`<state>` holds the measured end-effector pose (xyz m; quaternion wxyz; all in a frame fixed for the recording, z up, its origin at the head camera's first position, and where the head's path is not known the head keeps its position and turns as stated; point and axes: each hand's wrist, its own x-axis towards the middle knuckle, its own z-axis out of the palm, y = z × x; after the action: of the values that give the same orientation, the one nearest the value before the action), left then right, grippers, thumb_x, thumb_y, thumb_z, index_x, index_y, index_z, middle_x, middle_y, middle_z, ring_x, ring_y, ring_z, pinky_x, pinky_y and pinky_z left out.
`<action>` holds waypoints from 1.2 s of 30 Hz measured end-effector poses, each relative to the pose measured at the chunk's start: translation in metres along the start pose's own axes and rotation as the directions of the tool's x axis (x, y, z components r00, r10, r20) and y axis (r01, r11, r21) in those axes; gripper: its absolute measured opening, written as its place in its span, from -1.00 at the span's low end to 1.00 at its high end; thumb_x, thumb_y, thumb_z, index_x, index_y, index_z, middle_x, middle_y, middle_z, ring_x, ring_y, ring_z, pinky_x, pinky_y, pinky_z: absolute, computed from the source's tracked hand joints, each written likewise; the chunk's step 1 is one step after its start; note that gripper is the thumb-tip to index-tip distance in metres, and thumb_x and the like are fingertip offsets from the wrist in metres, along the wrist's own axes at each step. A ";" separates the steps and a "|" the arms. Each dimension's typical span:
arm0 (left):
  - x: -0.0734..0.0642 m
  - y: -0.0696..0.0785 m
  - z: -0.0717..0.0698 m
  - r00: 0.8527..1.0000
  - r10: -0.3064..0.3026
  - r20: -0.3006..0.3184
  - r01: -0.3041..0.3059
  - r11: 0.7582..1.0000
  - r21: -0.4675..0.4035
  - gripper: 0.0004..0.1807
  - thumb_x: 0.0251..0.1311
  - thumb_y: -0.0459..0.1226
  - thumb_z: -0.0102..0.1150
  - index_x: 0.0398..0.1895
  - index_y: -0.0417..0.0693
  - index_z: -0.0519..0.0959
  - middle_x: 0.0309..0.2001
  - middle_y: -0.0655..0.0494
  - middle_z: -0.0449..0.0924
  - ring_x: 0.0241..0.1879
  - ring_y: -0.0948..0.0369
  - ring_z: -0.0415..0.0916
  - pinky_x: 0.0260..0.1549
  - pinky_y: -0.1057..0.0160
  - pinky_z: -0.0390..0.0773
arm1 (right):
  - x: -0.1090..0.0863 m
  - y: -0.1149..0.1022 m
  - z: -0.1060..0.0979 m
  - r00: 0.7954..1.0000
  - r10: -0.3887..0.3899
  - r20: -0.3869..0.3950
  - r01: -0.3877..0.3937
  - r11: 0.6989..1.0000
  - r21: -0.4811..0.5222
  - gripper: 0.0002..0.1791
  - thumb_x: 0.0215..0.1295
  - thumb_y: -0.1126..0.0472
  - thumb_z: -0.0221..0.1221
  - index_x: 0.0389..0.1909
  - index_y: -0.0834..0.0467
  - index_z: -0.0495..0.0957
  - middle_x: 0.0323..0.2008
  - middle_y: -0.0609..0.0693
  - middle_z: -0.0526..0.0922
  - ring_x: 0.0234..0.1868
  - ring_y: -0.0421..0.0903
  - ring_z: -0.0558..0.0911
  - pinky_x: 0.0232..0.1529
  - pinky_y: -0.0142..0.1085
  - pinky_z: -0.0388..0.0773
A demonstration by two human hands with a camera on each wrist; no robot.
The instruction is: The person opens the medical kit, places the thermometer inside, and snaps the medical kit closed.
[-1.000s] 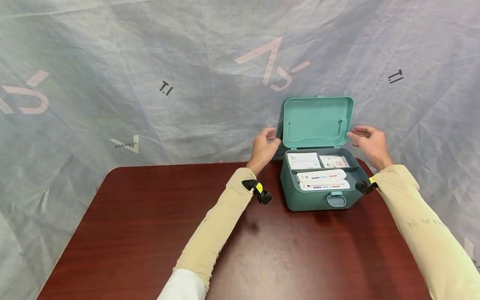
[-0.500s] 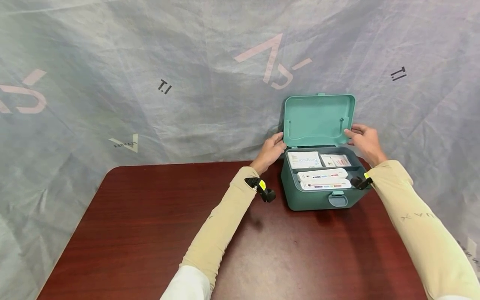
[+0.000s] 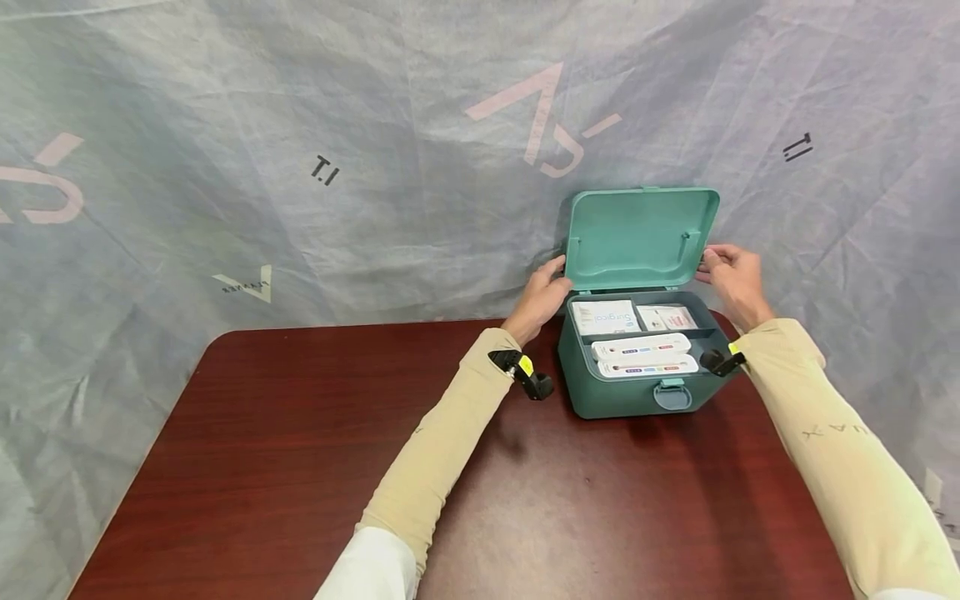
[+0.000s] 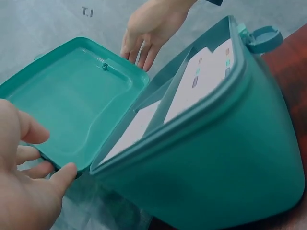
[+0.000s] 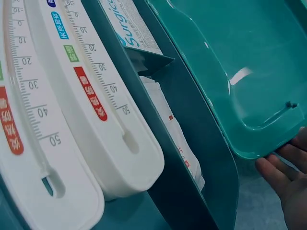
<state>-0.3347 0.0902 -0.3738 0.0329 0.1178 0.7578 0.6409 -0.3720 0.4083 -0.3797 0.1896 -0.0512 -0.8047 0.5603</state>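
A teal box point(image 3: 618, 397) stands on the table with its lid point(image 3: 641, 233) raised. My left hand point(image 3: 538, 300) is at the lid's left edge; in the left wrist view its fingertips touch the rim near the hinge corner, thumb apart. At the right edge, my right hand point(image 3: 738, 285) has extended fingers against the lid's corner, partly behind it. Inside the box lie two white thermometers point(image 5: 86, 72) in the front compartment. Behind a divider are a packet printed "Surgical" point(image 3: 604, 317) and white paper sachets point(image 3: 666, 317).
The box sits near the far right of the dark red-brown table point(image 3: 300, 433). A grey printed cloth point(image 3: 375, 225) hangs right behind it. A latch point(image 3: 672, 395) hangs at the box's front. Both forearms reach along the box's sides.
Both hands have come in to the lid's side edges, the left one moving right to reach it. The lid has shifted slightly and looks a little wider. The box's contents look unchanged.
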 end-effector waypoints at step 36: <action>-0.006 0.037 0.009 0.920 0.267 -0.287 -0.291 0.956 -0.045 -0.69 0.32 -0.12 0.07 0.08 0.04 0.51 -0.03 0.22 0.50 -0.03 0.30 0.43 -0.13 0.38 0.45 | -0.040 -0.081 -0.008 0.981 -0.105 -0.163 0.148 0.949 0.279 -0.70 0.22 0.08 0.23 -0.19 0.24 0.53 -0.35 0.01 0.64 -0.35 -0.17 0.67 -0.32 -0.50 0.56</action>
<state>-0.3220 0.1027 -0.3401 -0.1601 0.1320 0.7019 0.6814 -0.3219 0.3737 -0.3129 0.2889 -0.0120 -0.6996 0.6534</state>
